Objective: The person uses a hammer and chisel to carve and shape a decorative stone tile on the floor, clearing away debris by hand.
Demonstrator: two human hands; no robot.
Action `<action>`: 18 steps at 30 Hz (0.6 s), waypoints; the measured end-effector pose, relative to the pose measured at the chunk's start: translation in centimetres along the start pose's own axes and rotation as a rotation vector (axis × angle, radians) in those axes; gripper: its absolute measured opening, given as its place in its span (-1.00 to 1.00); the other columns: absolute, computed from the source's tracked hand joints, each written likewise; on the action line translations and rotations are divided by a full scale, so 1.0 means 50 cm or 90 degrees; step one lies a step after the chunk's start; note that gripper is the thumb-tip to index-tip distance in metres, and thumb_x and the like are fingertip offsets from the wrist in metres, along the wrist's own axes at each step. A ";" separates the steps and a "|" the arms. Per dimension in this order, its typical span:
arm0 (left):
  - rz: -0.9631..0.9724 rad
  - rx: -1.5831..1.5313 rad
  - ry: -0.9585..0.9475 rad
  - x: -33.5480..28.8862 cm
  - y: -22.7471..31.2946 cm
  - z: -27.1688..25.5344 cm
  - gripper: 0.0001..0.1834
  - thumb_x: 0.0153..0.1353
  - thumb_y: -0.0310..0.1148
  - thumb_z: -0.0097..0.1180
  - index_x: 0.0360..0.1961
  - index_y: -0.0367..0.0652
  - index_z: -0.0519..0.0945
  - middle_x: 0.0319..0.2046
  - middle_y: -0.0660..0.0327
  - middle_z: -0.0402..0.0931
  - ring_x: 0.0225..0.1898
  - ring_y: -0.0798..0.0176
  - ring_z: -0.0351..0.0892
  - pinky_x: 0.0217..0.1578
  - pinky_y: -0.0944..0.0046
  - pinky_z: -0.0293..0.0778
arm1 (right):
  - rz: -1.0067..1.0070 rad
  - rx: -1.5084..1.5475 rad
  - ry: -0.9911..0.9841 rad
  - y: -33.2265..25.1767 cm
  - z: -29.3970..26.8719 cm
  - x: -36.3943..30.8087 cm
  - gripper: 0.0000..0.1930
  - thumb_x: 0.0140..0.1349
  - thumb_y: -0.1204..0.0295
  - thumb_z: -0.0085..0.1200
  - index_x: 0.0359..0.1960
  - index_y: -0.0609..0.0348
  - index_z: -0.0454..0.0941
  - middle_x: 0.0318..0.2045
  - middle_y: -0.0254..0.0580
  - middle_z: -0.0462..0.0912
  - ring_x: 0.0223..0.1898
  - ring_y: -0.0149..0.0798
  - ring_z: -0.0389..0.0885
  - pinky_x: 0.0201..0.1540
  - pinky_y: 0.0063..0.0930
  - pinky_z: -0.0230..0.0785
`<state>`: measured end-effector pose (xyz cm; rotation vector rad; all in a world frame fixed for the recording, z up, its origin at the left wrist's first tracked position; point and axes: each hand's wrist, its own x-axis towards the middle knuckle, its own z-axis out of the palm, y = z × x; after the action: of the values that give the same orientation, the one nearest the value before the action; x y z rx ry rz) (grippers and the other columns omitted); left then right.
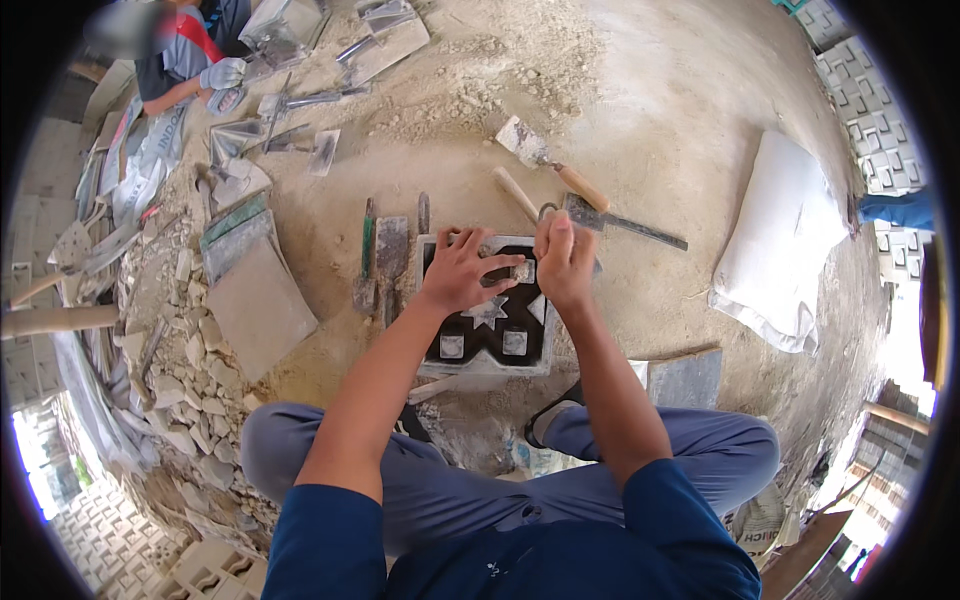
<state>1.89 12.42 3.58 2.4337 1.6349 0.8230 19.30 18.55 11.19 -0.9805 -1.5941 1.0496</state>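
Observation:
In front of me, between my feet, lies a rectangular mold [432, 366] with a pale grey rim and a dark interior. A grey star-shaped piece [486, 312] and small square blocks [514, 343] stand out inside it. My left hand [462, 272] is spread over its far left part, with thumb and index finger reaching toward a small square block near the far right corner. At that corner my right hand [566, 255] is closed in a fist. A small ring-like bit shows by its knuckles, but what the fist holds is hidden.
Beyond my right hand lie a wooden-handled trowel [582, 187] and a flat metal bar [648, 232]. Narrow trowels [391, 245] and stacked flat plates [262, 305] lie left, beside rubble [205, 385]. A white sack [775, 245] is at right. Another person's gloved hand [222, 74] is far left.

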 end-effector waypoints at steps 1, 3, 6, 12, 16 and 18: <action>-0.003 0.000 0.001 -0.004 -0.003 -0.003 -0.54 0.12 0.14 0.36 0.09 0.64 0.67 0.08 0.21 0.45 0.14 0.13 0.47 0.24 -0.16 0.16 | -0.013 0.000 -0.009 -0.007 0.005 0.004 -0.49 0.54 0.29 -0.18 -0.64 0.34 0.33 -0.77 -0.17 0.26 -0.67 -0.44 0.24 -0.60 -0.27 0.09; -0.016 0.009 -0.034 -0.012 -0.007 -0.009 -0.56 0.13 0.14 0.35 0.08 0.63 0.67 0.08 0.22 0.45 0.15 0.13 0.46 0.23 -0.17 0.17 | 0.037 -0.074 -0.025 -0.021 0.007 0.013 -0.48 0.54 0.28 -0.19 -0.64 0.33 0.32 -0.77 -0.19 0.28 -0.68 -0.42 0.25 -0.60 -0.29 0.10; -0.009 0.003 -0.015 -0.012 -0.009 -0.014 -0.57 0.12 0.14 0.35 0.07 0.64 0.68 0.08 0.23 0.45 0.15 0.13 0.47 0.24 -0.17 0.16 | 0.006 0.164 0.074 -0.051 0.002 0.005 -0.48 0.54 0.26 -0.16 -0.63 0.30 0.34 -0.76 -0.22 0.32 -0.66 -0.43 0.27 -0.59 -0.27 0.08; -0.009 0.013 -0.018 -0.014 0.000 -0.013 -0.58 0.11 0.13 0.36 0.05 0.59 0.70 0.12 0.31 0.45 0.15 0.18 0.48 0.24 -0.13 0.16 | 0.075 0.090 0.031 -0.033 -0.004 0.008 -0.44 0.57 0.21 -0.22 -0.67 0.21 0.32 -0.74 -0.37 0.33 -0.65 -0.49 0.23 -0.60 -0.42 0.02; -0.001 0.013 -0.001 -0.010 0.003 -0.013 -0.57 0.10 0.12 0.37 0.05 0.60 0.70 0.07 0.29 0.45 0.11 0.20 0.49 0.23 -0.10 0.16 | 0.067 0.164 0.031 -0.032 -0.023 0.005 -0.43 0.58 0.20 -0.23 -0.68 0.20 0.29 -0.73 -0.39 0.35 -0.64 -0.52 0.26 -0.60 -0.45 0.01; -0.015 0.022 -0.007 -0.012 -0.006 -0.012 -0.57 0.11 0.13 0.36 0.06 0.61 0.70 0.05 0.27 0.45 0.10 0.18 0.50 0.22 -0.10 0.17 | 0.090 0.090 0.007 -0.048 -0.006 0.023 -0.43 0.58 0.21 -0.25 -0.69 0.18 0.27 -0.74 -0.36 0.35 -0.66 -0.51 0.26 -0.61 -0.47 0.01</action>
<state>1.20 11.92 3.74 2.4328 1.6852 0.7834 19.07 18.96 13.83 -1.0120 -1.4375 1.2341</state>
